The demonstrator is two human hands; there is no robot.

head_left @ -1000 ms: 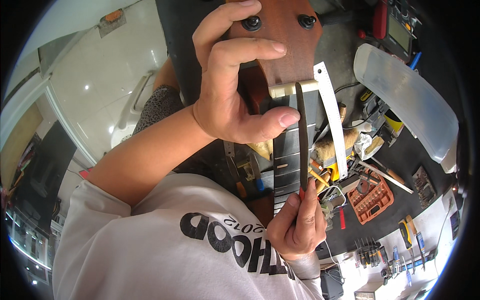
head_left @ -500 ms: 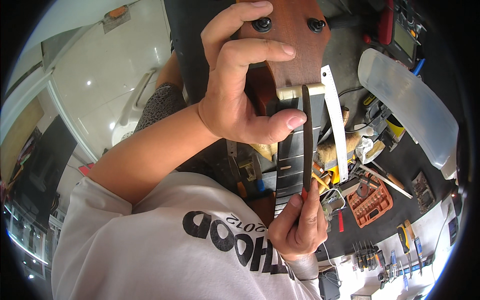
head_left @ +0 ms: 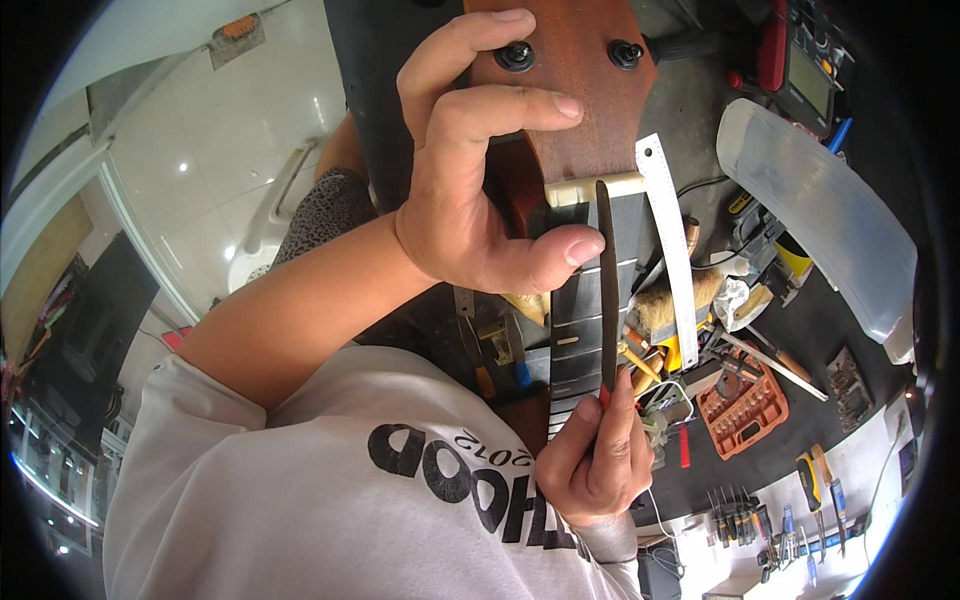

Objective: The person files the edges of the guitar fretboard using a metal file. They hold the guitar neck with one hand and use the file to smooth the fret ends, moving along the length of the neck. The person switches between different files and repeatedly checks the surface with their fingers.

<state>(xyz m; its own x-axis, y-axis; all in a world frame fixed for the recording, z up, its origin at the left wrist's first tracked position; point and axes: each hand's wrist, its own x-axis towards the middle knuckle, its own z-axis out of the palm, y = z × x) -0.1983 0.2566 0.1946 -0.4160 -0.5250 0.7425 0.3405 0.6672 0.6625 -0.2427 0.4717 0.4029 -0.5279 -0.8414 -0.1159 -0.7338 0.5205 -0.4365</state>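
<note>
The brown wooden headstock (head_left: 570, 75) of a fretted string instrument, with black tuning posts, lies at the top of the view. Below it, a pale nut (head_left: 580, 191) crosses the head of the dark fretboard (head_left: 577, 315). My right hand (head_left: 597, 455) is closed around the red handle end of a long, narrow file (head_left: 607, 285), whose tip lies over the nut. My left hand (head_left: 480, 180) has its fingers apart, two of them reaching over the headstock face. Its thumb touches the side of the file above the fretboard.
A white ruler (head_left: 672, 260) lies right of the neck, near a brush (head_left: 672, 305). Further right are a translucent plastic container (head_left: 815, 215) and an orange socket case (head_left: 742, 410). Several screwdrivers and pliers hang at lower right. A white plastic chair (head_left: 270, 220) stands left.
The headstock and nut have shifted slightly left and down in view. The file's tip has drawn back a little toward me across the nut. Both hands keep their holds.
</note>
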